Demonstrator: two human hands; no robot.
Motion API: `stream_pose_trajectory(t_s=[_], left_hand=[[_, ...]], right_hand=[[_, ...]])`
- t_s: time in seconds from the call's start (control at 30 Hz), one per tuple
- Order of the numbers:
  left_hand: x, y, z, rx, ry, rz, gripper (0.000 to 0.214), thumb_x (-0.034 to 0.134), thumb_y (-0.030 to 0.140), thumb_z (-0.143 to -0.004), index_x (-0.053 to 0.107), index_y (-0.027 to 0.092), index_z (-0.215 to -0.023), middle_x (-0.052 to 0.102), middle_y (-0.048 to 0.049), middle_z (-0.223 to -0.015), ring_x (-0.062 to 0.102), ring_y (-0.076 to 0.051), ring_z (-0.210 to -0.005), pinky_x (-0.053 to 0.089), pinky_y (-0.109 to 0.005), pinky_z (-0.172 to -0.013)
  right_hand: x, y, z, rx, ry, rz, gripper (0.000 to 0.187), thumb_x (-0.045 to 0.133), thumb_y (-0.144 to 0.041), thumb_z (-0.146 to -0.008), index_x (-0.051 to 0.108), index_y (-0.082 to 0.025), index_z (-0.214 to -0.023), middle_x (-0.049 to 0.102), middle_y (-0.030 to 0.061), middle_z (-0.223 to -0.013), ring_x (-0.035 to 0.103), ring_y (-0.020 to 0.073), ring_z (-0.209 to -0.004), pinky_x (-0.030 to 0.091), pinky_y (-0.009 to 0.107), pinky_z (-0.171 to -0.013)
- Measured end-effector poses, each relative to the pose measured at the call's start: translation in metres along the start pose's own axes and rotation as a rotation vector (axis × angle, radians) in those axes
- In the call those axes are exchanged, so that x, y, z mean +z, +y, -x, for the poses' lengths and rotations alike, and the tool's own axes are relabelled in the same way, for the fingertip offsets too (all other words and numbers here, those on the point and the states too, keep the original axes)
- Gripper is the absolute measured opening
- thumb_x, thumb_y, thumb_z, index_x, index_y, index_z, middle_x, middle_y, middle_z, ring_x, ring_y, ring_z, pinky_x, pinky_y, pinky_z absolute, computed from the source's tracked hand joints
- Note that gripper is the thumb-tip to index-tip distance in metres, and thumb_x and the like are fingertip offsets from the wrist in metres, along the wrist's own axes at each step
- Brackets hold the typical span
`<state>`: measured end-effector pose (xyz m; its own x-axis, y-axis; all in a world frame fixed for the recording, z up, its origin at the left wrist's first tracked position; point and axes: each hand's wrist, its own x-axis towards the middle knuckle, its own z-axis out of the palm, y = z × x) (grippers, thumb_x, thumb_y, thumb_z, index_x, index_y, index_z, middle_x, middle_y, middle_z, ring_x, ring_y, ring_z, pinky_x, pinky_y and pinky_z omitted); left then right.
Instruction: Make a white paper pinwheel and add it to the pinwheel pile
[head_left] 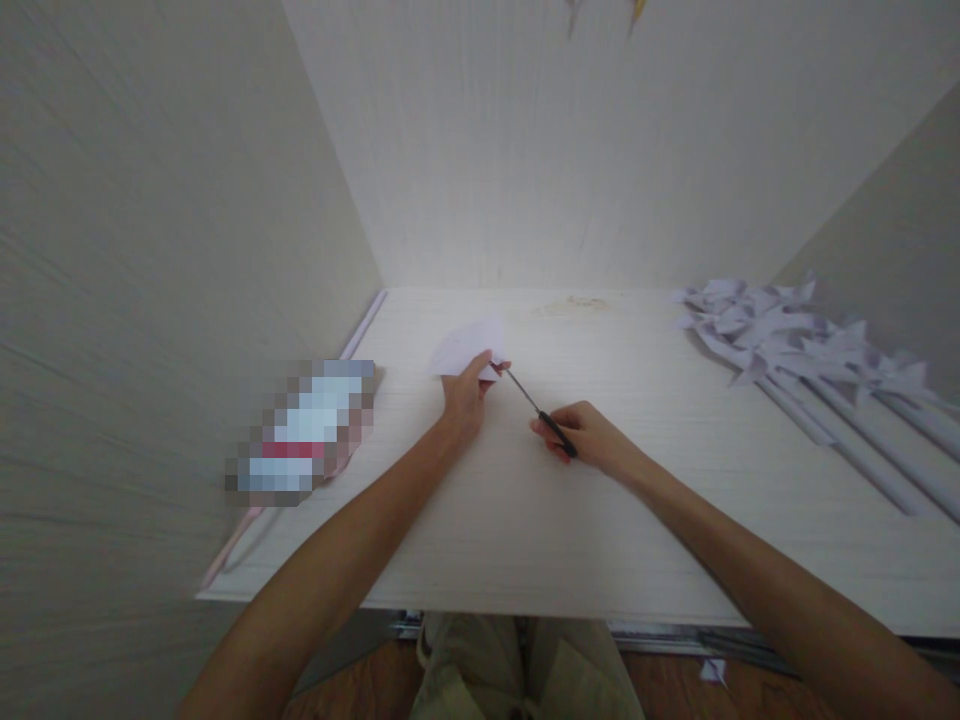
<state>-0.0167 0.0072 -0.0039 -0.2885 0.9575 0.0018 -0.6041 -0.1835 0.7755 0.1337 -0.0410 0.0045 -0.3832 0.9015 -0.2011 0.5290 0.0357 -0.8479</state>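
Observation:
My left hand (pixel 466 388) pinches a small pale lilac sheet of paper (pixel 466 346) a little above the white desk (pixel 525 500). My right hand (pixel 589 436) grips the black handles of a pair of scissors (pixel 538 410). The thin blades point up and left, and their tips meet the paper's edge beside my left thumb. Both hands work near the middle of the desk, about a hand's width apart.
A pile of pale paper pinwheels (pixel 787 335) on rolled paper sticks (pixel 862 440) lies at the right. A blurred flat object (pixel 304 430) lies at the left, next to a thin strip (pixel 240 530) along the wall. Walls enclose the desk on three sides.

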Motion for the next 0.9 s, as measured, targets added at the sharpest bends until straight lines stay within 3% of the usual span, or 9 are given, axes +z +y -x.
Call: stream_pose_trajectory(t_s=[0.9], left_hand=[[0.0007, 0.0003, 0.0025, -0.013, -0.014, -0.022, 0.016, 0.062, 0.012, -0.057, 0.053, 0.014, -0.069, 0.056, 0.0039, -0.061, 0.053, -0.008, -0.048, 0.049, -0.03, -0.064]], right_hand=[[0.001, 0.0035, -0.0011, -0.044, 0.004, 0.067, 0.044, 0.046, -0.053, -0.071, 0.043, -0.017, -0.046, 0.044, -0.0018, -0.041, 0.036, 0.0077, -0.039, 0.025, 0.023, -0.041]])
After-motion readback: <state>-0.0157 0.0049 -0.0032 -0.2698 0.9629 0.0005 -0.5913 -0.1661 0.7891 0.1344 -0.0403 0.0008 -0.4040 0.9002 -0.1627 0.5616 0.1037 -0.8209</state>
